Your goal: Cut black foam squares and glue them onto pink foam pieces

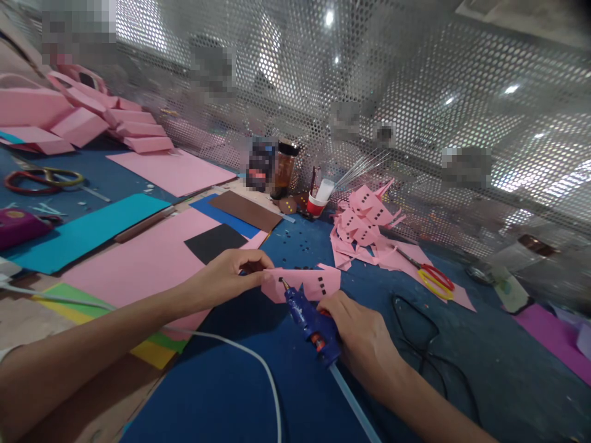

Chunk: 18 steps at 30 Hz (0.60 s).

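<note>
My left hand [228, 274] pinches the left end of a pink paper cut-out [302, 282] with small black squares on it, holding it just above the blue table top [240, 394]. My right hand [364, 335] is wrapped round a blue glue gun [309, 317], whose nozzle points up and left onto the pink cut-out. A clear glue stick [353, 400] sticks out of the gun's back, and a white cord [258, 363] curves across the table toward me.
A pile of similar pink cut-outs [364, 224] lies behind, with red-and-yellow scissors [434, 280] beside it. Pink, teal, blue, brown and black sheets [138, 258] lie to the left, more scissors [41, 179] farther left. A red cup [317, 203], a jar [284, 169] and perforated metal wall [415, 111] stand behind.
</note>
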Motion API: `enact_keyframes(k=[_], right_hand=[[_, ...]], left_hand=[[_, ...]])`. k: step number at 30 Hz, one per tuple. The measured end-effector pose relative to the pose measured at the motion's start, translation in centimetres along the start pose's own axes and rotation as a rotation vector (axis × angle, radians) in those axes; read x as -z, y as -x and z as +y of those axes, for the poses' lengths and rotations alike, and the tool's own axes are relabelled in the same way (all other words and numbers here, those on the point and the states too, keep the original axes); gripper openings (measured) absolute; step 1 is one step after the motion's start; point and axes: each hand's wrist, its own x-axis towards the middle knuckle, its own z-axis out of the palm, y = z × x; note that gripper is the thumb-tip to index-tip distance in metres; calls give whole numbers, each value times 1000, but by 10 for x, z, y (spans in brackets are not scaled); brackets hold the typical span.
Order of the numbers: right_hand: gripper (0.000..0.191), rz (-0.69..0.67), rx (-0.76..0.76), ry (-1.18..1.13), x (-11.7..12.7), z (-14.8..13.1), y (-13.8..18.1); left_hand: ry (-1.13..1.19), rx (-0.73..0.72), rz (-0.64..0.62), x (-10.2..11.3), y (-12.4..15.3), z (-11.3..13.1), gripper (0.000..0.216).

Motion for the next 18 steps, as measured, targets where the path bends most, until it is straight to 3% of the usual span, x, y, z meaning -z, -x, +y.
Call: enact_keyframes(k=[18], right_hand=[[21, 9, 17, 6, -7, 0, 3]], left_hand=[[3, -16, -5, -1, 0, -3, 28]])
